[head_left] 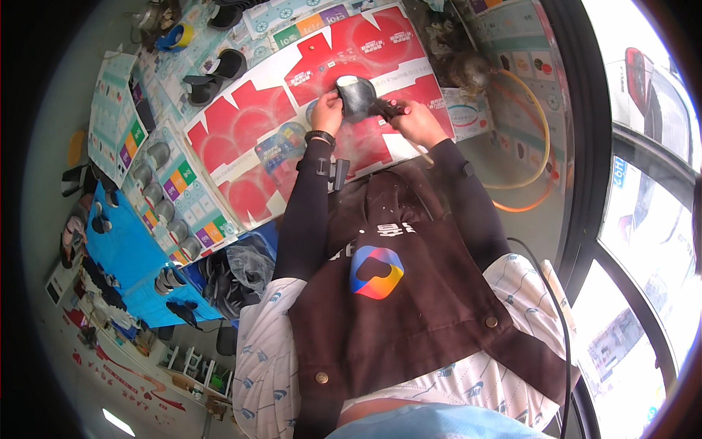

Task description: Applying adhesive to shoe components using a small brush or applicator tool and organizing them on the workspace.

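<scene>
My left hand (327, 115) grips the near left side of a black, hollow, cup-shaped piece (356, 99) with a pale patch at its far rim. My right hand (420, 123) is closed round a small dark handheld tool (390, 110), whose front end is right beside the piece. Its exact kind is partly hidden by my fingers. A thin tan tube (423, 154) shows below my right wrist. Both hands are above red and white printed cardboard (248, 132), which has greyish, hazy smears on it.
More black curved pieces (230, 64) lie at the far left, near a yellow and blue roll (175, 36). Several grey cup-shaped pieces (178, 230) line the table's left side. Yellow and orange hoses (545, 139) loop at right, beside the window frame (585, 146).
</scene>
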A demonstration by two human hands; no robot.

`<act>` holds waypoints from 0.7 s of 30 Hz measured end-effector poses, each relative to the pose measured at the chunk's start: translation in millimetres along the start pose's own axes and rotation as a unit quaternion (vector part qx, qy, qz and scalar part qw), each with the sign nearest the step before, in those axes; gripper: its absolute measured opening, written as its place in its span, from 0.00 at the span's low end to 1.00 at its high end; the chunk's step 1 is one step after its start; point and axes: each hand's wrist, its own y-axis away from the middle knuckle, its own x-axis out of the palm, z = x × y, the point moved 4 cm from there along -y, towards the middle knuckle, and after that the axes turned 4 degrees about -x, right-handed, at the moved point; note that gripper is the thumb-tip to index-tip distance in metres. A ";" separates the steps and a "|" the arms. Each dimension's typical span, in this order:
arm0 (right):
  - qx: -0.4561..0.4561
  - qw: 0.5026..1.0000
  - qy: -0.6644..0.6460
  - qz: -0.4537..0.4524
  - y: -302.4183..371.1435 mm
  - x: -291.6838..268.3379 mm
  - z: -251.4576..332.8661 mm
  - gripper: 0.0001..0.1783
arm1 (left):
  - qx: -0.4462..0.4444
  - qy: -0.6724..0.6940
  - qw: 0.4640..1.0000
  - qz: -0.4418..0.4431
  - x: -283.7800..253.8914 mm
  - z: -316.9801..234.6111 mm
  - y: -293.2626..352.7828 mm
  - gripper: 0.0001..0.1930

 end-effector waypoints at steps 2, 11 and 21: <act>0.001 0.999 -0.007 0.052 0.2 7.6 -8.2 0.20 | -0.004 -0.004 1.000 0.002 2.4 -1.5 0.9 0.15; 0.027 0.998 0.034 -0.043 3.2 -12.5 -5.9 0.21 | -0.011 -0.010 1.000 0.022 4.3 -12.6 11.0 0.16; 0.027 0.998 0.050 -0.024 5.6 1.4 -15.7 0.19 | 0.047 -0.086 0.995 -0.011 9.2 -21.4 16.2 0.24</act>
